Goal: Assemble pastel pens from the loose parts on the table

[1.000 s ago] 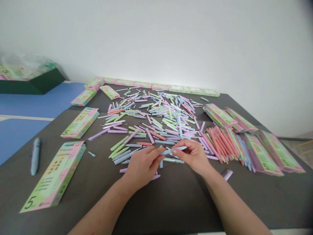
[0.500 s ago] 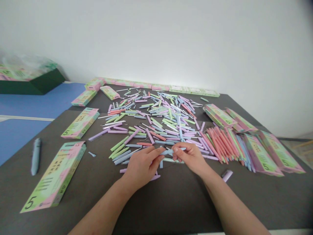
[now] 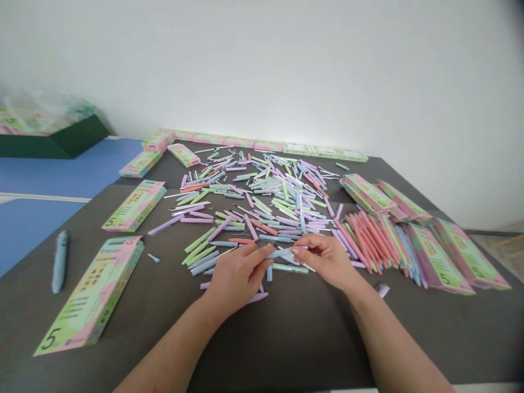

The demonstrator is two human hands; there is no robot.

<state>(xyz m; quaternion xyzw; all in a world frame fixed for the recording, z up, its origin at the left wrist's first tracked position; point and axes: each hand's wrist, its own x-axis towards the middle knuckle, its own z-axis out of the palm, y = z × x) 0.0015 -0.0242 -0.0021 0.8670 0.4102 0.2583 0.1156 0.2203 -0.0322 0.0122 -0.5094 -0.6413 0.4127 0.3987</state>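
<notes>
Between my two hands lies a light blue pen [image 3: 281, 252], roughly level above the dark table. My left hand [image 3: 235, 273] pinches its left end with thumb and fingers. At the other end, the fingertips of my right hand [image 3: 325, 259] close on the blue pen too; its tip there is partly covered. Beyond and around the hands spreads a loose heap of pen parts [image 3: 282, 191] in blue, green, purple and coral, with thin white refills among them. Purple pieces [image 3: 258, 297] lie beside my left hand, partly hidden by it.
A bundle of coral pens [image 3: 370, 240] lies to the right, beside printed boxes [image 3: 444, 262]. More boxes [image 3: 92, 295] line the left, with a thick blue pen [image 3: 60, 262] and a small blue piece [image 3: 154, 258] nearby. A dark green bin [image 3: 57, 139] stands far left.
My right hand has shifted slightly to the right, and more of the blue pen's middle shows between the hands. My left hand stays nearly in place.
</notes>
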